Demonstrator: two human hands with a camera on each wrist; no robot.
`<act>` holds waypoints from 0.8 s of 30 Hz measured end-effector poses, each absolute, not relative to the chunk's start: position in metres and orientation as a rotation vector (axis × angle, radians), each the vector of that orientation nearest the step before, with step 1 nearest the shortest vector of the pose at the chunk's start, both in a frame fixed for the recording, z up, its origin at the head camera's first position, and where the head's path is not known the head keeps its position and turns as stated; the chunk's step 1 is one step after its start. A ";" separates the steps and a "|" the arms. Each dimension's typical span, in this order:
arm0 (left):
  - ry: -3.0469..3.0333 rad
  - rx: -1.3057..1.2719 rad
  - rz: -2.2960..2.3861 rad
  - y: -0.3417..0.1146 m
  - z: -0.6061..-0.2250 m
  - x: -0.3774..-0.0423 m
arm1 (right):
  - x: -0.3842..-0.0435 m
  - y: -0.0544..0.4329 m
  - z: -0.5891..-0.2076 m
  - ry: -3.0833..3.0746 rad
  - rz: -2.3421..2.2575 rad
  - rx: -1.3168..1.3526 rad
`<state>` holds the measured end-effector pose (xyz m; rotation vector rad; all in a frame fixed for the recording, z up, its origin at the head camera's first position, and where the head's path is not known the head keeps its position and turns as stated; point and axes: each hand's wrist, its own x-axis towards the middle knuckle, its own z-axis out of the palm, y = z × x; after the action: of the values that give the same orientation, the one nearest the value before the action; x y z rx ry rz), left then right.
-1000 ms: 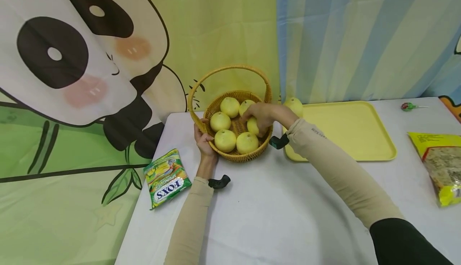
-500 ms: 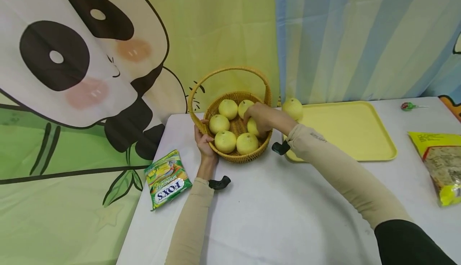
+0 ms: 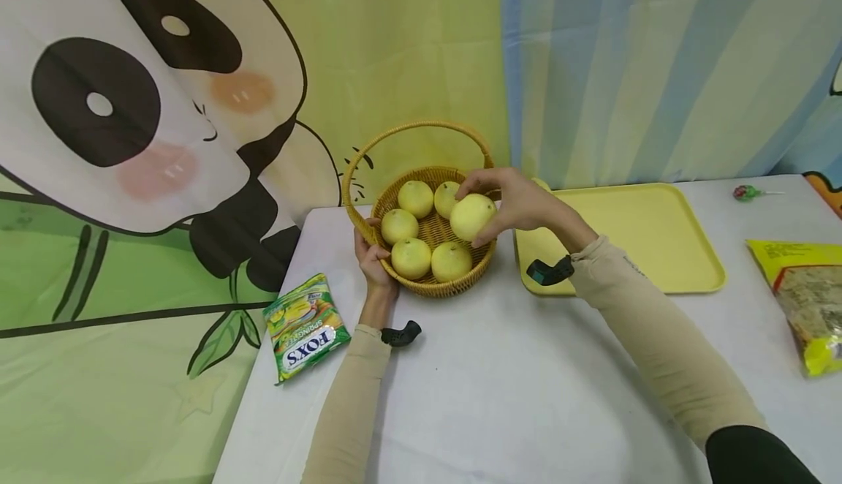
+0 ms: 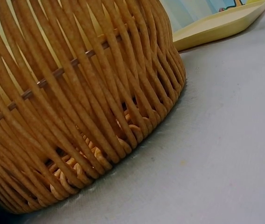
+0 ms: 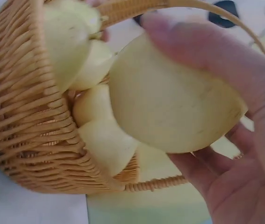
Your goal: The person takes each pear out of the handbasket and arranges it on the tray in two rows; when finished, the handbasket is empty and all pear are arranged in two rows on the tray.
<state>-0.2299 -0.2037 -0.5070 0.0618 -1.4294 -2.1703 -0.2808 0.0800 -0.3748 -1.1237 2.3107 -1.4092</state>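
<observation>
My right hand (image 3: 526, 202) holds a pale yellow, round pear (image 3: 473, 217) between thumb and fingers, above the right side of the wicker basket (image 3: 442, 290). In the right wrist view the held pear (image 5: 169, 98) fills the middle, with the thumb on one side and fingers on the other. Several similar pears (image 3: 411, 258) sit inside the basket along its wall. At the basket's left rim, my left hand (image 3: 375, 261) grips the side, thumb on the outside and some fingers hidden. In the left wrist view the basket's woven wall (image 4: 90, 93) covers most of the picture.
Right of the basket lies a yellow tray (image 3: 631, 239); another pear (image 3: 541, 184) at its back left is mostly hidden by my right hand. A green snack packet (image 3: 306, 328) lies at left. A lollipop (image 3: 746, 193) and a yellow bag (image 3: 805, 301) lie at right.
My right hand has lifted a pear up from the basket's right side and drawn it a little to the right. The left hand has stayed at the rim.
</observation>
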 end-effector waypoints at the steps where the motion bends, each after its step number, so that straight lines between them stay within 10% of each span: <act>1: -1.425 0.065 -2.171 -0.204 -0.507 -0.230 | -0.279 0.084 -0.374 2.289 -1.464 -1.117; 24: -1.383 0.052 -2.198 -0.203 -0.506 -0.229 | -0.294 0.204 -0.392 2.390 -1.838 -0.692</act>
<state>-0.2291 -0.2025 -0.5060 0.0524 -1.3827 -2.1977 -0.2944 0.2038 -0.3918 -0.6923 2.3903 -1.8384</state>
